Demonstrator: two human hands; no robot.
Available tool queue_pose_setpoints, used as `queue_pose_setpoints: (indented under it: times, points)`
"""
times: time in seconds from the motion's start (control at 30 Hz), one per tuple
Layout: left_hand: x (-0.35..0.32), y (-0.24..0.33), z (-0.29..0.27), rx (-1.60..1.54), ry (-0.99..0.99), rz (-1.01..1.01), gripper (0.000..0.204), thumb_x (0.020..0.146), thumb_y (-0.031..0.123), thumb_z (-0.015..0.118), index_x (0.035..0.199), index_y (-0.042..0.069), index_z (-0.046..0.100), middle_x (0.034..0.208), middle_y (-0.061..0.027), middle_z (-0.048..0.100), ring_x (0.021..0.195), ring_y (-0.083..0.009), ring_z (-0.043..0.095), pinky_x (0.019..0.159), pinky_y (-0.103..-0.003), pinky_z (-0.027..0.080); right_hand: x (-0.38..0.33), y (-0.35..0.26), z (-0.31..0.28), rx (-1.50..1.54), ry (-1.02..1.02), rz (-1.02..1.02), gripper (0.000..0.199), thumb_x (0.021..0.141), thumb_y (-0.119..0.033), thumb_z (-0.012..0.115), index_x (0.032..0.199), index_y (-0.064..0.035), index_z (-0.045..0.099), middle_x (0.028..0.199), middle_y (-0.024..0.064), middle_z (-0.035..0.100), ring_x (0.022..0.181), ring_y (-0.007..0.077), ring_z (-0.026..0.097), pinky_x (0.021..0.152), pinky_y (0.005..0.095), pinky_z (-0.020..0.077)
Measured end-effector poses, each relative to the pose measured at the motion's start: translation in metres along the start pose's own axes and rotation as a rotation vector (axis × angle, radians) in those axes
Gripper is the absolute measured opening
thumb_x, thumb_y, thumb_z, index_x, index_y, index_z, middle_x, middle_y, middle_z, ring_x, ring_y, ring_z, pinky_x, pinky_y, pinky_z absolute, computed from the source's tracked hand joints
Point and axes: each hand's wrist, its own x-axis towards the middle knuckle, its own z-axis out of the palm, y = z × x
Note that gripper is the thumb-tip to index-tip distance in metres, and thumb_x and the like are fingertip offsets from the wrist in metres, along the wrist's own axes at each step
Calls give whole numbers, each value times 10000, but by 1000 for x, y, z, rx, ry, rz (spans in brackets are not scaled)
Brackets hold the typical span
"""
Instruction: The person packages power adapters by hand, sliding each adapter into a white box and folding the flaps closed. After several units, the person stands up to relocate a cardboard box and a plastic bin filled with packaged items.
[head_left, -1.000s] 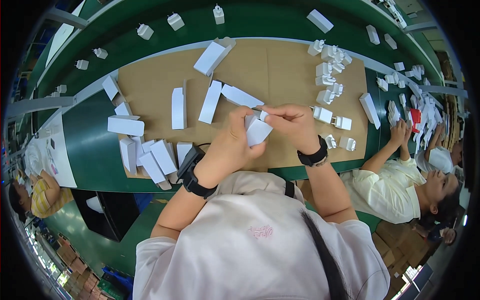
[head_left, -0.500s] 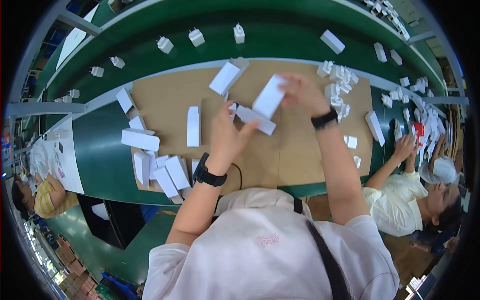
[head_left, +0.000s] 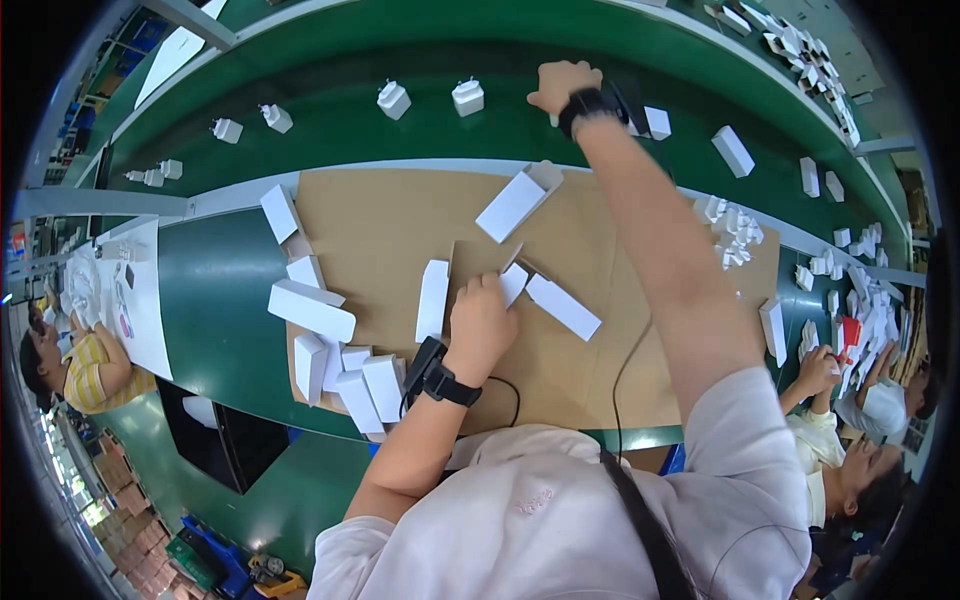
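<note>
My left hand is curled low over the cardboard, fingers closed on a small white box-shaped piece. Right beside that piece, a white carton lies slanted on its side. To the hand's left is another white carton. My right hand is stretched far out over the green surface, its fingers bent downward. Whatever is under them is hidden. A white carton lies just right of that wrist. White plug chargers stand in a spaced row to the hand's left.
Brown cardboard covers the bench. An open-ended carton lies at its far side, a carton pile near left, and clustered chargers at right. A black cable crosses it. Co-workers sit at both sides.
My right hand has let go of its carton and reached out over the green surface. A carton now lies there by the wrist. The far chargers appear shifted with the head's turn.
</note>
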Motion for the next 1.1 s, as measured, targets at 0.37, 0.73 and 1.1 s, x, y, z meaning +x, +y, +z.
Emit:
queue_pose_setpoints:
  times: [0.37, 0.73, 1.1]
  points:
    - [-23, 23, -57, -696, 209, -71, 497, 651, 101, 691, 1046, 0, 407, 879, -157, 555, 809, -262, 572, 700, -339, 458, -163, 31, -46, 2017, -146, -165, 388, 800, -89, 626, 1145, -62, 451, 984, 101, 579, 874, 204, 596, 779, 338, 484]
    - [-44, 60, -71, -1112, -285, 55, 604, 614, 169, 747, 1118, -5, 464, 942, -82, 574, 837, -140, 566, 714, -275, 468, -286, 17, -41, 1929, 50, -200, 407, 717, -26, 716, 1049, -85, 488, 1019, 90, 596, 956, 176, 550, 834, 313, 440]
    - [-46, 61, -76, -1115, -182, 100, 576, 656, 190, 754, 1122, -3, 474, 957, -75, 579, 838, -144, 571, 722, -275, 470, -301, 29, -38, 1158, 332, -458, 351, 814, -162, 644, 1134, -55, 548, 1210, 87, 527, 990, 174, 508, 850, 287, 395]
